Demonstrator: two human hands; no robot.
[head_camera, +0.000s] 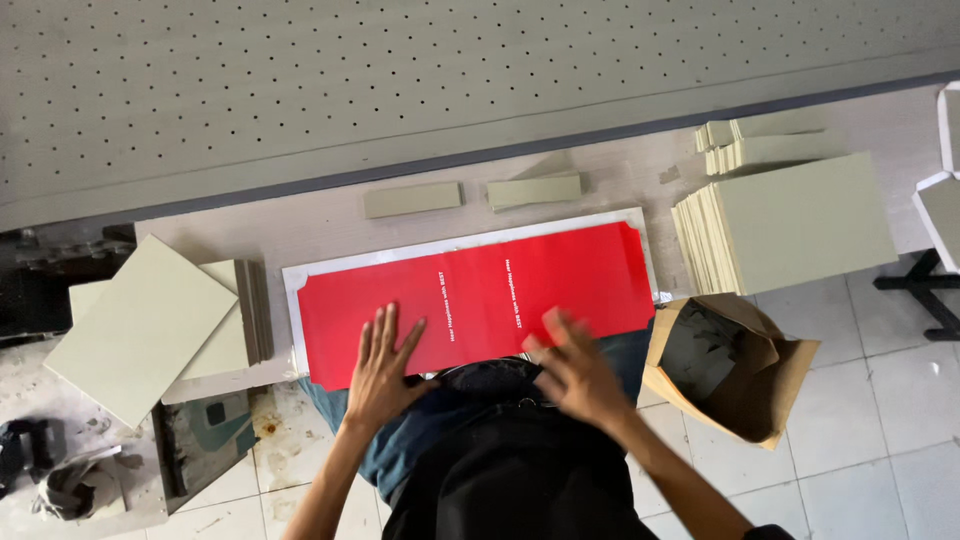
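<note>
Surface: pale worktable (330, 235) under a perforated grey panel (400, 80), white tiled floor (870, 400) beneath; you stand at the table's near edge.
Landmark: red printed sheet (480, 300), lying flat and lengthwise on a white backing sheet (292, 290) whose margin shows along the far and left edges of the red one.
Left hand: your left hand (382, 370) rests palm-down on the near left part of the red sheet, fingers spread apart, gripping nothing; it looks placed to pin the sheet flat.
Right hand: your right hand (575, 372) is at the near edge right of the sheet's middle, motion-blurred; fingers appear open and extended, clamped on nothing that can be made out.
Beyond the red sheet: two narrow grey board strips (412, 199) (535, 190), side by side and apart, within easy reach.
Left of the red sheet: stack of grey boards (150, 320), the top one skewed.
Right of the red sheet: larger pile of grey boards (790, 225), fanned at its left edge, with smaller pieces behind it.
Near-right of the red sheet: open brown paper bag (735, 365) just off the table corner, dark inside, contents unclear.
</note>
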